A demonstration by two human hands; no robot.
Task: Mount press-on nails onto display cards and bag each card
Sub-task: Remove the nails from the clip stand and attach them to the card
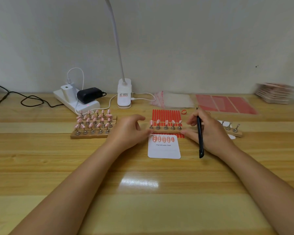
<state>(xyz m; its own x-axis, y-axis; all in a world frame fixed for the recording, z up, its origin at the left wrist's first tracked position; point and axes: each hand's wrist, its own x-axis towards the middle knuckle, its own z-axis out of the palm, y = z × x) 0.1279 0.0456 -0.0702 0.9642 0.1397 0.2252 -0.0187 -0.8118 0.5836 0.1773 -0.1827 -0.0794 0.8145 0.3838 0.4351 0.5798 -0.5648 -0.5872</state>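
- Holder strip (165, 132): long axis left-right, just beyond the card (164, 147).
- Left hand (129, 131) pinches its left end.
- Right hand (209, 133), gripping tweezers (200, 138), touches its right end.

Two bare forearms enter from the bottom edge, each ending in a bare hand: the left hand (127, 131) and the right hand (209, 133). Both forearms are uncovered along their whole visible length; no sleeve edge shows below either wrist. No glove, ring, watch or bracelet is seen on either hand or wrist, though the far sides of the fingers are turned away and cannot be checked. The fingernails appear short and unpainted, as far as the soft focus allows.
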